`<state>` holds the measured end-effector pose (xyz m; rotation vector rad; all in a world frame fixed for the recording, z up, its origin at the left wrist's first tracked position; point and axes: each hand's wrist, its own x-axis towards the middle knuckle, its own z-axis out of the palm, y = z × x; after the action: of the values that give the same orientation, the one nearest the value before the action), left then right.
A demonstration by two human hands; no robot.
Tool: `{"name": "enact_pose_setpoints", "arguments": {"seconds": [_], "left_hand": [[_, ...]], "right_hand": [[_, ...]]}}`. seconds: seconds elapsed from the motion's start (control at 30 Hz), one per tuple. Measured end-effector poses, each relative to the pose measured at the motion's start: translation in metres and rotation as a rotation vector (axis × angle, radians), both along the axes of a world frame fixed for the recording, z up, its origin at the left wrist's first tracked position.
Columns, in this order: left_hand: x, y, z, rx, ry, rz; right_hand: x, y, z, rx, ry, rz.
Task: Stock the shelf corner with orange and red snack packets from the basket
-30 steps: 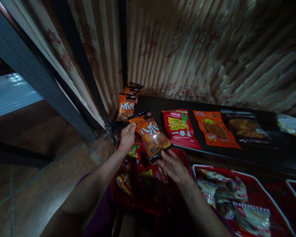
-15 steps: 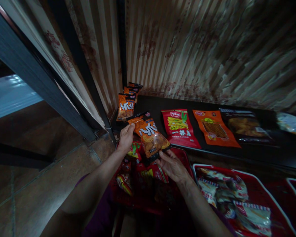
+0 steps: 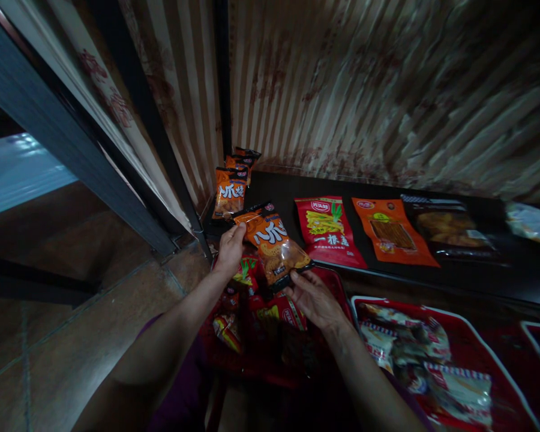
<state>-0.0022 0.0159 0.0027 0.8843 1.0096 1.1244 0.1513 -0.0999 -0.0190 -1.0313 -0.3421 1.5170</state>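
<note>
Between my two hands I hold an orange and black snack bag with its printed front facing up. My left hand pinches its upper left corner, and my right hand grips the lower right corner, thumb on top. Beneath the bag is a red basket with several red and yellow snack packs inside, partly hidden by the bag and my hands. Just beyond, matching orange snack bags stand in a row on the dark shelf, at its left end.
Along the shelf lie a red snack bag, an orange packet, a dark bag with a clear window and a white package. A second red basket holds white packs. Metal posts and a striped curtain border the shelf.
Almost nothing differs. The held bag and both hands keep nearly the same place, with only a very slight shift of the view.
</note>
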Motion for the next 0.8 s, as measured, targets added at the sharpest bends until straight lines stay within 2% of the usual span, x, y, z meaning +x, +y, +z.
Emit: {"name": "enact_pose_setpoints", "arguments": {"seconds": [0.2, 0.33, 0.5, 0.8], "left_hand": [[0.003, 0.0, -0.002, -0.08, -0.101, -0.033], [0.003, 0.003, -0.004, -0.068, -0.091, -0.007], [0.004, 0.006, -0.011, -0.065, -0.066, 0.001], [0.01, 0.008, -0.02, -0.054, -0.178, 0.076]], "right_hand": [[-0.001, -0.001, 0.0, 0.01, 0.0, -0.051], [-0.004, -0.001, 0.002, 0.079, -0.014, -0.025], [-0.009, 0.0, 0.006, 0.079, -0.094, -0.021], [-0.009, -0.001, 0.006, 0.084, -0.103, -0.028]]}}
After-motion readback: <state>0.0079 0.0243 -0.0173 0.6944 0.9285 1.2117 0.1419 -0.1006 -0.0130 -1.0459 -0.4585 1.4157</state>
